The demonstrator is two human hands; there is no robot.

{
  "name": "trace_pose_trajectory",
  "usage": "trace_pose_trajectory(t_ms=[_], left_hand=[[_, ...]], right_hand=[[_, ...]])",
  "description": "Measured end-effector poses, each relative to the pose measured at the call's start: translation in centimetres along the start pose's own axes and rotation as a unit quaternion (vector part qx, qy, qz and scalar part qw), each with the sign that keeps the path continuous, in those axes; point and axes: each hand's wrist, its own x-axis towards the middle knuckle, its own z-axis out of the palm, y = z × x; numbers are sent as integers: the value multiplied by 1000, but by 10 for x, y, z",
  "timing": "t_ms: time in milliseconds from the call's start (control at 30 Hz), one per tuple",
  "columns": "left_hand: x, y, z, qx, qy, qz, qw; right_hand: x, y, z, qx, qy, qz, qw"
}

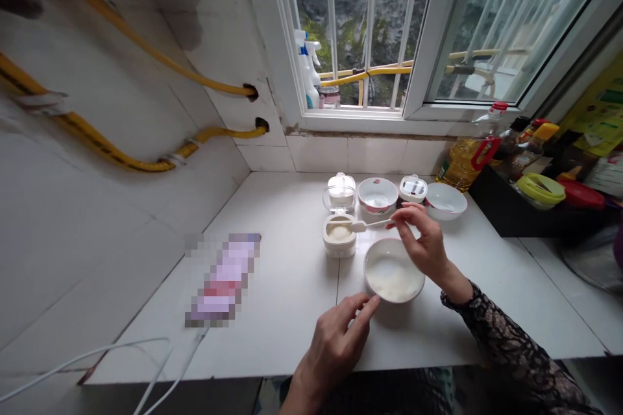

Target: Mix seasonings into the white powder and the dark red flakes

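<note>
My right hand (422, 240) pinches the thin handle of a small white spoon (372, 224). The spoon's head is at the right rim of a white seasoning jar (339, 250), whose lid is up; pale granules lie inside. Below my right hand stands a white bowl (368, 282) with whitish, grainy stuff in the bottom; what it is I cannot make out. At the bowl's near left edge is my left hand (338, 337), its fingertips at the rim, index finger and thumb stretched out and the other fingers bent.
Along the back wall stand a patterned bowl (378, 196), a second lidded jar (413, 188) and another bowl (446, 201). An oil bottle (462, 159) and a black rack (496, 204) of bottles are at the right. A blurred phone-like object (226, 282) with a cable lies left.
</note>
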Motion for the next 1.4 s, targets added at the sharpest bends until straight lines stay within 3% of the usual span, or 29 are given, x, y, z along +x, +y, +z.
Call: trace_pose_trajectory(t_ms=[133,300,433,700,900,1067,1233,1400], left_hand=[[-1,0,0,-5,0,1,1000],[-2,0,1,-14,-12,4,1000],[-2,0,2,-13,-25,1,1000],[-1,0,3,-12,-32,2,999],[-1,1,4,-7,-30,6,1000],[1,1,3,-9,-24,2,1000],[2,1,3,-8,-21,0,1000],[3,1,5,-1,-18,6,1000]], right_hand=[[-7,16,-21,1,-45,88,995],[-21,31,-22,-43,-154,41,986],[-30,30,-9,-17,-194,52,979],[-29,22,-10,41,-136,194,971],[-25,24,-12,190,-97,364,907],[-24,30,-12,247,-66,414,874],[-14,27,-9,259,-39,386,885],[3,4,6,186,-3,236,954]])
